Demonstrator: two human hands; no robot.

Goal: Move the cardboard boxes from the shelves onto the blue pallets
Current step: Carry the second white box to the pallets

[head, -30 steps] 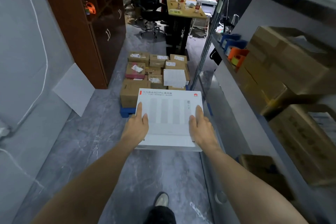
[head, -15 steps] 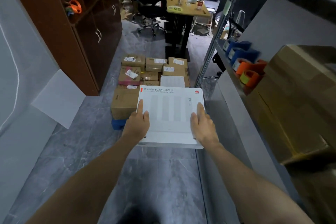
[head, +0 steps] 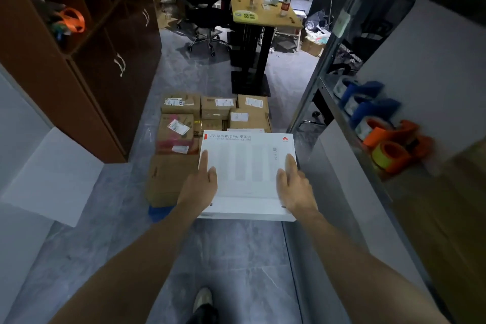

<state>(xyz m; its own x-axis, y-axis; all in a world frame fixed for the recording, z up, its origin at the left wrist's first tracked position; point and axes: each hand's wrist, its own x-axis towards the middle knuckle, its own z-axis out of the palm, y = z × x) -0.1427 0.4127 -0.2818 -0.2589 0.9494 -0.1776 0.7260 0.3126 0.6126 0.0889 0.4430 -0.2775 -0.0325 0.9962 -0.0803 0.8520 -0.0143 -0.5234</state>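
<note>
Head view: grey marble-look floor tiles point(head: 236, 258) are running down a narrow aisle. On the left a brown wood-laminate cabinet point(head: 86, 92) with curved metal handles is standing; on the right a metal rack shelf point(head: 313, 81) is running along the aisle. Far end: a table point(head: 265, 17) with a yellow top and black column leg is carrying clutter too small to read.

Mid-aisle, brown cardboard boxes point(head: 171, 181) are sitting packed in rows on a blue pallet point(head: 160, 212), with only its near-left corner showing. Most are wearing white shipping labels with unreadable print, and one is carrying pink tape.

Task item: a flat rectangular white box point(head: 247, 166) with a smooth matte lid is hanging level in the air, overlapping the stack's near-right part in view. Can't tell whether it is touching those boxes. Its lid is showing a red bar at the far-left corner, grey print with "BE3 Pro" legible, and a red fan logo at the far-right corner.

Grip: the left hand point(head: 200, 189) is gripping the box's left edge and the right hand point(head: 294, 187) its right edge. Straight digits are lying on the lid; the remaining fingers are hidden underneath.

Orange and blue tape rolls point(head: 389, 155) are lying on the rack shelf.
</note>
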